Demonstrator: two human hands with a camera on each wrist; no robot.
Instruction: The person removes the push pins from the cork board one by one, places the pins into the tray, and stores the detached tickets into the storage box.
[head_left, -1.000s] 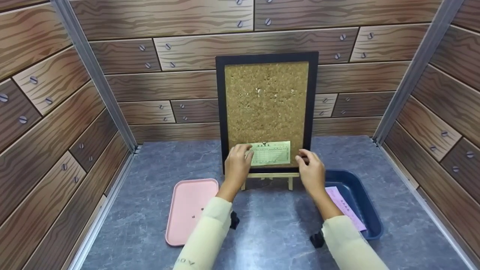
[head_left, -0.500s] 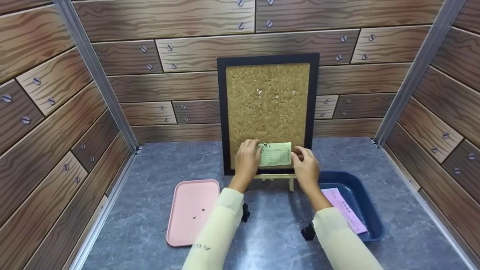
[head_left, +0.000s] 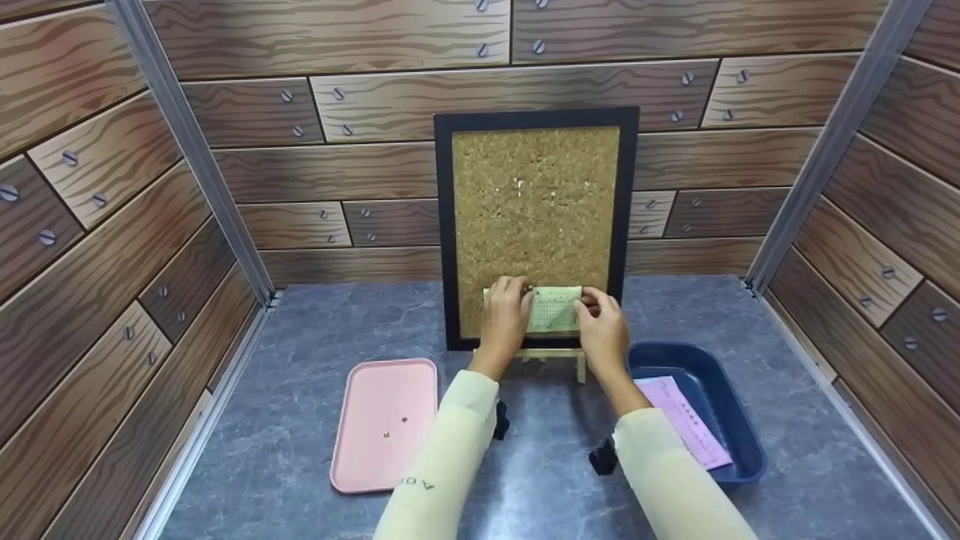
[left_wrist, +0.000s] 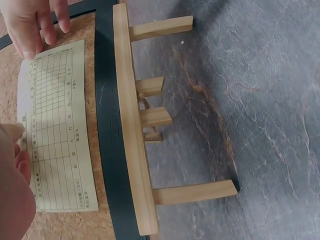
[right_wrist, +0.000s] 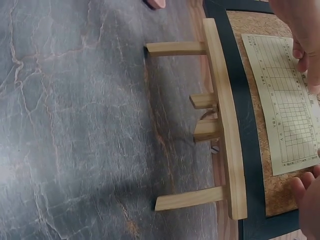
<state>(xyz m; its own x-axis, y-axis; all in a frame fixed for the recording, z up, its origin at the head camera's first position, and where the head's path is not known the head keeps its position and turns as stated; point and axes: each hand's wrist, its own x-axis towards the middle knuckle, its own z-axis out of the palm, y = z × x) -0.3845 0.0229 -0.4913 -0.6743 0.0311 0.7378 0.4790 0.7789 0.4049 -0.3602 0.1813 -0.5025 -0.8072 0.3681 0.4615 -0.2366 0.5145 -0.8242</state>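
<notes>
A pale green printed form (head_left: 555, 319) lies against the lower part of a black-framed cork board (head_left: 536, 210). My left hand (head_left: 506, 319) covers the form's left part; its thumb and index finger pinch a small pin (head_left: 530, 287) at the middle of the top edge. At the form's right edge, my right hand (head_left: 602, 326) holds the upper corner between thumb and curled fingers. In the left wrist view, fingertips of the right hand (left_wrist: 37, 25) touch the form's corner. The wooden easel (left_wrist: 135, 125) carries the board.
Left of the arms, a pink tray (head_left: 390, 394) bears two tiny pins (head_left: 404, 420). A dark blue tray (head_left: 739, 405) with purple paper slips (head_left: 686, 424) stands at the right. Wood-patterned walls enclose the grey marbled table (head_left: 300, 330).
Both hands have moved inward along the form. The left hand shifted right to the pin at the top edge, and the right hand shifted left onto the form's right edge.
</notes>
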